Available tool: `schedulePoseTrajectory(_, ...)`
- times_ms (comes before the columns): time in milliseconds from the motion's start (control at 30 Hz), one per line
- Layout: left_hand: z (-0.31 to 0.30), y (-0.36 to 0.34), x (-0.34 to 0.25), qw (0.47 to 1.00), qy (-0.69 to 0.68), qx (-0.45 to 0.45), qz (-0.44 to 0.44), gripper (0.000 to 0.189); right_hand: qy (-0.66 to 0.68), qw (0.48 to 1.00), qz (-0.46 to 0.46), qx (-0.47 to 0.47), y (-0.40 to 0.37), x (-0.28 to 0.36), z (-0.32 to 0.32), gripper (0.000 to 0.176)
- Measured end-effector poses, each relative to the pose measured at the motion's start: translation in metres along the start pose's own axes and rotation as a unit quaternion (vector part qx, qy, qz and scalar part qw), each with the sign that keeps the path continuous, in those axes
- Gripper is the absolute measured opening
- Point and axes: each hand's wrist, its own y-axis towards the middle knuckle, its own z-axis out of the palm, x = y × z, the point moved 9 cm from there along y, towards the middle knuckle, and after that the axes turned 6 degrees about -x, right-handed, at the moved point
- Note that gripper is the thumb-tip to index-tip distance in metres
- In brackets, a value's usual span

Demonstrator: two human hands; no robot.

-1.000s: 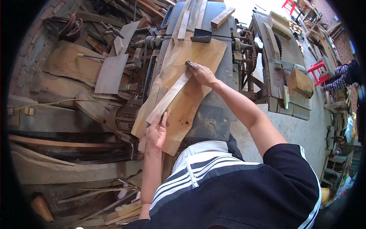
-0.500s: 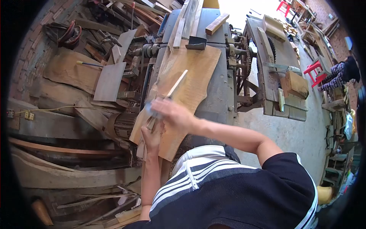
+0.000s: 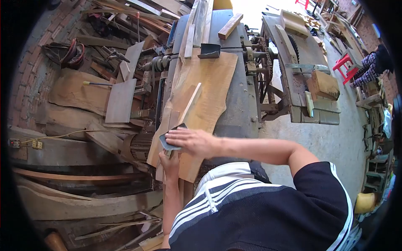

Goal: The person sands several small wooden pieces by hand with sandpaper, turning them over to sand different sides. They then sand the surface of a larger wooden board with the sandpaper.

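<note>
A thin strip of wood (image 3: 191, 102) slants over a wide, wavy-edged wooden board (image 3: 213, 92). My left hand (image 3: 169, 164) is closed around the strip's near end, close to my body. Just beyond it, my right hand (image 3: 190, 141) presses a grey sheet of sandpaper (image 3: 167, 143) down onto the strip, the fingers lying together across the sheet. The sandpaper is bent over the strip, and my palm hides part of both. Another dark, curled piece of sandpaper (image 3: 209, 51) rests at the board's far end.
Under the board is a metal machine table (image 3: 243, 96), with a short wood block (image 3: 230, 26) on its far part. To the right, a second bench (image 3: 272, 50) carries a saw blade, a brush (image 3: 309, 103) and a thick block (image 3: 323, 85). Scrap wood fills the left; a person (image 3: 374, 67) sits far right.
My right hand has slid the sandpaper along the strip toward my body, nearer my left hand. The left hand still grips the strip's near end. The whole view has shifted slightly.
</note>
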Motion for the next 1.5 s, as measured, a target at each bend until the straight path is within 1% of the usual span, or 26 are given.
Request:
schedulePoseTrajectory(67,-0.004,-0.005,0.019,0.994,0.058,-0.015,-0.096,0.021,-0.091,0.995,0.031,-0.029,-0.003,-0.075,-0.008,0.052)
schedulePoseTrajectory(100,-0.002,-0.007,0.024,0.994,0.017,-0.017,-0.104,0.021,-0.112,0.988,0.082,-0.072,-0.002,-0.118,-0.034,0.049)
schedulePoseTrajectory(167,-0.003,-0.008,0.026,0.997,0.034,-0.02,-0.07,0.023,-0.159,0.968,0.151,-0.123,-0.01,-0.193,-0.076,0.045)
schedulePoseTrajectory(233,-0.007,-0.005,0.018,0.998,0.048,-0.024,-0.027,0.025,-0.192,0.959,0.16,-0.134,-0.013,-0.212,-0.103,0.043)
schedulePoseTrajectory(300,-0.01,-0.01,0.04,0.958,-0.19,-0.078,-0.2,0.03,-0.118,0.92,0.365,-0.084,-0.029,-0.231,-0.11,0.042)
schedulePoseTrajectory(333,-0.007,-0.008,0.036,0.957,-0.197,-0.083,-0.195,0.03,-0.122,0.922,0.358,-0.079,-0.029,-0.225,-0.107,0.042)
schedulePoseTrajectory(400,0.009,-0.022,0.032,0.928,-0.248,-0.074,-0.269,0.034,-0.051,0.932,0.318,-0.166,-0.04,-0.213,-0.101,0.044)
schedulePoseTrajectory(533,0.008,-0.029,0.065,0.905,-0.276,-0.019,-0.323,0.04,-0.143,0.951,0.214,-0.172,-0.041,-0.188,-0.097,0.045)
schedulePoseTrajectory(600,0.013,-0.043,0.085,0.794,-0.397,-0.081,-0.453,0.033,-0.13,0.946,0.225,-0.194,-0.038,-0.182,-0.111,0.046)
schedulePoseTrajectory(633,0.009,-0.044,0.094,0.793,-0.394,-0.083,-0.456,0.033,-0.147,0.943,0.204,-0.218,-0.034,-0.176,-0.119,0.046)
schedulePoseTrajectory(700,0.041,-0.05,0.084,0.629,-0.591,0.034,-0.504,0.02,-0.202,0.939,0.182,-0.211,-0.032,-0.178,-0.117,0.046)
schedulePoseTrajectory(733,0.038,-0.05,0.089,0.627,-0.591,0.03,-0.506,0.02,-0.2,0.939,0.185,-0.208,-0.034,-0.179,-0.111,0.046)
schedulePoseTrajectory(833,0.038,-0.039,0.085,0.692,-0.536,0.035,-0.482,0.019,-0.254,0.942,0.181,-0.122,-0.035,-0.157,-0.072,0.05)
schedulePoseTrajectory(867,0.036,-0.032,0.085,0.692,-0.54,0.033,-0.477,0.019,-0.157,0.966,0.178,-0.106,-0.024,-0.12,-0.066,0.054)
schedulePoseTrajectory(933,0.03,-0.027,0.085,0.72,-0.518,0.047,-0.46,0.021,-0.108,0.985,0.065,-0.116,-0.02,-0.045,-0.03,0.054)
schedulePoseTrajectory(967,0.025,-0.025,0.086,0.741,-0.491,0.012,-0.459,0.023,-0.035,0.998,0.034,-0.048,-0.014,-0.01,-0.017,0.06)
schedulePoseTrajectory(1000,0.038,-0.026,0.066,0.741,-0.489,0.01,-0.461,0.023,-0.04,0.999,-0.007,-0.02,-0.025,0.008,0.009,0.062)
schedulePoseTrajectory(1067,0.032,-0.037,0.04,0.817,-0.322,-0.167,-0.447,0.024,-0.026,0.999,-0.037,0.024,-0.029,0.011,0.009,0.062)
schedulePoseTrajectory(1100,0.03,-0.03,0.074,0.739,-0.505,0.021,-0.445,0.023,-0.068,0.998,-0.007,0.015,-0.032,-0.012,-0.001,0.058)
schedulePoseTrajectory(1200,0.035,-0.04,0.085,0.692,-0.524,0.038,-0.494,0.022,-0.177,0.973,0.132,-0.063,-0.036,-0.115,-0.065,0.057)
schedulePoseTrajectory(1267,0.037,-0.039,0.081,0.701,-0.518,0.012,-0.489,0.022,-0.209,0.949,0.188,-0.146,-0.041,-0.158,-0.097,0.055)
schedulePoseTrajectory(1300,0.036,-0.037,0.079,0.722,-0.503,0.029,-0.474,0.022,-0.235,0.943,0.187,-0.143,-0.038,-0.159,-0.095,0.057)
schedulePoseTrajectory(1367,0.036,-0.028,0.076,0.741,-0.498,0.048,-0.447,0.023,-0.142,0.969,0.161,-0.122,-0.034,-0.118,-0.071,0.06)
schedulePoseTrajectory(1400,0.033,-0.029,0.082,0.741,-0.488,0.036,-0.459,0.023,-0.177,0.977,0.093,-0.078,-0.033,-0.08,-0.043,0.062)
schedulePoseTrajectory(1433,0.03,-0.033,0.089,0.741,-0.475,0.019,-0.474,0.023,-0.084,0.991,0.084,-0.059,-0.031,-0.041,-0.024,0.062)
schedulePoseTrajectory(1500,0.031,-0.034,0.079,0.749,-0.468,-0.027,-0.469,0.021,-0.053,0.998,0.015,-0.01,-0.032,-0.008,0.0,0.062)
